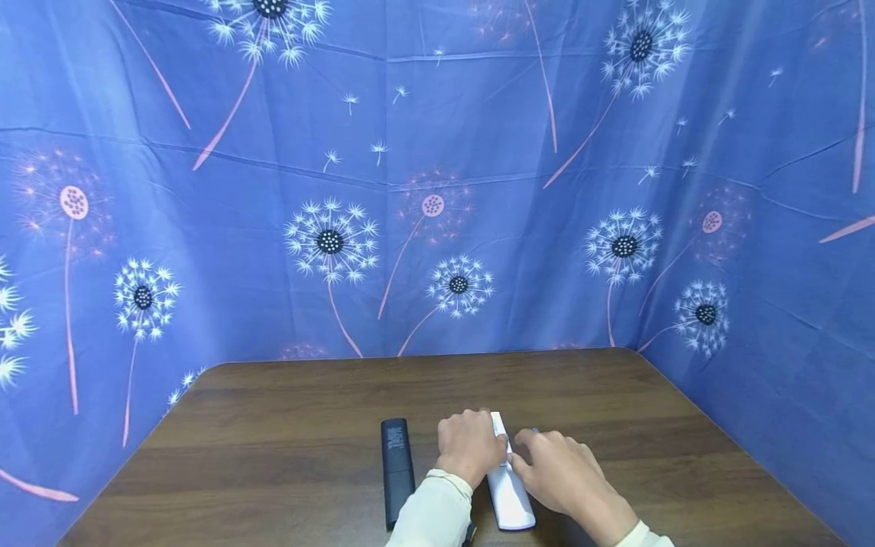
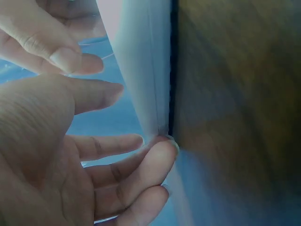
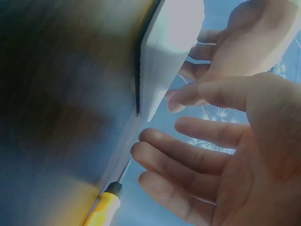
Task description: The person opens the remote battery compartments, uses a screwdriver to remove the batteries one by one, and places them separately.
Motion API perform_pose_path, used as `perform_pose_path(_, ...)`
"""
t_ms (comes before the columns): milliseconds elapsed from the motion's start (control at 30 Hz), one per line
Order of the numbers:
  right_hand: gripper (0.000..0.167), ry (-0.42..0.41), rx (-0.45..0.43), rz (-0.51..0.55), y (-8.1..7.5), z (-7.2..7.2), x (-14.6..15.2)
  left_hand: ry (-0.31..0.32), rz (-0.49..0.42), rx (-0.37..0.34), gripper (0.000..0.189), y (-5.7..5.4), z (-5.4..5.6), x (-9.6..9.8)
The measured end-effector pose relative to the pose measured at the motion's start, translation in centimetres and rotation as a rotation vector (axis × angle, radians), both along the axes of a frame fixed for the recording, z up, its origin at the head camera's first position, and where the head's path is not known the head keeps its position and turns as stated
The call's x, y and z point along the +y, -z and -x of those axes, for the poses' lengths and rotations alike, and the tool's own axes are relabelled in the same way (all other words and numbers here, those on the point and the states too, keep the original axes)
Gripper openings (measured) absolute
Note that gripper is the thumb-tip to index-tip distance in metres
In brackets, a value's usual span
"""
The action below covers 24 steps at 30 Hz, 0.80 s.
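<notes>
A white remote control (image 1: 511, 497) lies lengthwise on the table, its middle partly covered by my fingers. At its left side, my left hand (image 1: 470, 444) has its fingertips curled against the edge and its thumb over the top; the left wrist view shows those fingers (image 2: 160, 160) at the remote's edge. My right hand (image 1: 563, 471) is on the other side, fingers loosely bent and thumb close to the remote's upper face. In the right wrist view, its fingertips (image 3: 151, 136) are near the remote's end, and whether they touch is unclear.
A black remote control (image 1: 396, 463), printed label up, lies left of my left forearm. In the right wrist view, a screwdriver with a yellow and black handle (image 3: 109, 200) lies beyond my right fingers. Blue dandelion-patterned cloth (image 1: 519, 228) surrounds the brown wooden table (image 1: 287, 448).
</notes>
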State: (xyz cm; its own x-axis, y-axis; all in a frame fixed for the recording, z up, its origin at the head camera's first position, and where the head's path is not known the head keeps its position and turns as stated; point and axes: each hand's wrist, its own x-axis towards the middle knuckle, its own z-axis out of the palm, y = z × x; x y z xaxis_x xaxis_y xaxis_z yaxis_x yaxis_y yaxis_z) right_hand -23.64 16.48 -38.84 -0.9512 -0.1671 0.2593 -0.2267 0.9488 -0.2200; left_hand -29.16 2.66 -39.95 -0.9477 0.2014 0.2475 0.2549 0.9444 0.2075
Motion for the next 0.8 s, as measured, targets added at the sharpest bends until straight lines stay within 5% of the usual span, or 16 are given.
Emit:
perform_pose_path(300,0.024,-0.005,-0.007,0.016,0.11,-0.19,-0.24,-0.015,0.015,0.0,0.054,0.2,-0.06,0.24)
perform_pose_path(800,0.014,-0.005,0.117,0.024,0.86,-0.52,-0.57,-0.037,0.023,-0.019,0.071,0.3,0.26,0.45)
